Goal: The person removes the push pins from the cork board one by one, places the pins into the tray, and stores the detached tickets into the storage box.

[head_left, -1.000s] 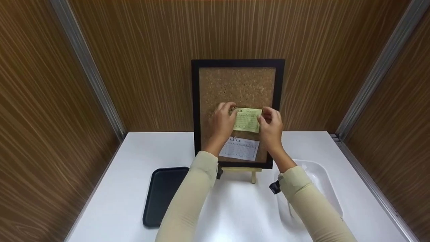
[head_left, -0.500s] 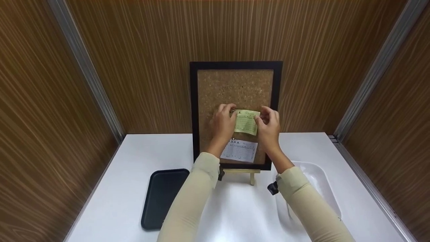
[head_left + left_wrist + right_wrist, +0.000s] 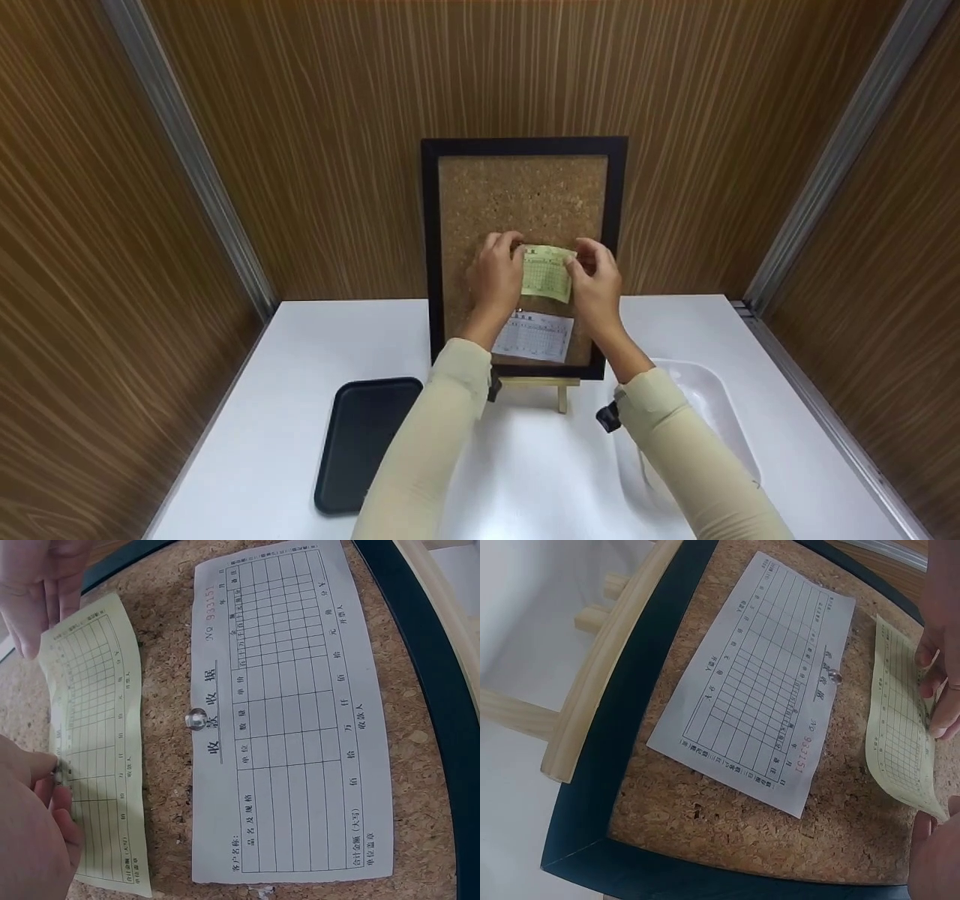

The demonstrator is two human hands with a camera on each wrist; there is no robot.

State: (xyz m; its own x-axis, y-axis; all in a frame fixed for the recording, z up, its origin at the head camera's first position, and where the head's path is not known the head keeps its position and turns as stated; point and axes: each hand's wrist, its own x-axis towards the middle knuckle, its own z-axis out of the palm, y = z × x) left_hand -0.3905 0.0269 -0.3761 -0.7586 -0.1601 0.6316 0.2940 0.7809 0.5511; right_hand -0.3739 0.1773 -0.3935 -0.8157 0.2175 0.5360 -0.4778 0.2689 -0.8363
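A yellow receipt slip (image 3: 547,276) lies against the cork board (image 3: 525,191), above a white receipt (image 3: 536,339) fixed by a clear push pin (image 3: 196,718). At the yellow slip's upper left, my left hand (image 3: 496,279) pinches a small shiny push pin (image 3: 58,774) between thumb and finger, mostly hidden by the fingertips. My right hand (image 3: 598,289) pinches the slip's upper right corner between thumb and fingers. In the right wrist view the yellow slip (image 3: 900,716) bows away from the cork near that corner.
The black-framed board leans on a small wooden easel (image 3: 562,397) on a white table (image 3: 247,450). A dark tray (image 3: 364,442) lies to the left, and a white tray (image 3: 720,405) sits partly under the right forearm. Wood-grain walls (image 3: 360,150) enclose the table.
The head view has shifted slightly. The yellow slip's right side has come a little leftward with my right hand and bows slightly more. Both hands stay at the slip's upper corners.
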